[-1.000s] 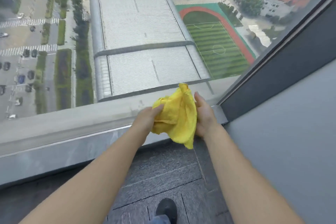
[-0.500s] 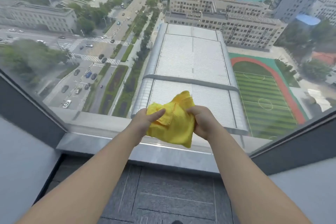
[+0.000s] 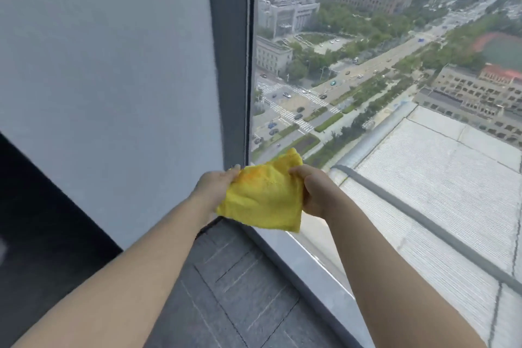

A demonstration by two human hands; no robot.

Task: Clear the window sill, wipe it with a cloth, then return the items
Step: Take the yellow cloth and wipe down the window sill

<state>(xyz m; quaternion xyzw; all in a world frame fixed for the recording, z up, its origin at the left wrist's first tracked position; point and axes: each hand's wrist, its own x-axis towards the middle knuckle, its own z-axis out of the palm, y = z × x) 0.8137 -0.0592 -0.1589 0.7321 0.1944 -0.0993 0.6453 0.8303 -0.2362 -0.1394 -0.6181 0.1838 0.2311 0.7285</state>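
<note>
Here, left hand (image 3: 214, 188) and right hand (image 3: 313, 192) both pinching yellow cloth (image 3: 262, 200), above window sill (image 3: 296, 257)

The cloth (image 3: 264, 198) hangs between the two hands, the left hand (image 3: 216, 188) gripping its left edge and the right hand (image 3: 315, 192) pinching its right edge. Both hands are held out in front of the person, above the window sill (image 3: 308, 265), which runs from the corner behind the cloth toward the lower right. The wall (image 3: 113, 65) stands to the left, the window frame (image 3: 230, 65) just right of it, and the window glass (image 3: 395, 93) further right. The floor (image 3: 240, 291) lies below the arms, left of the sill.
</note>
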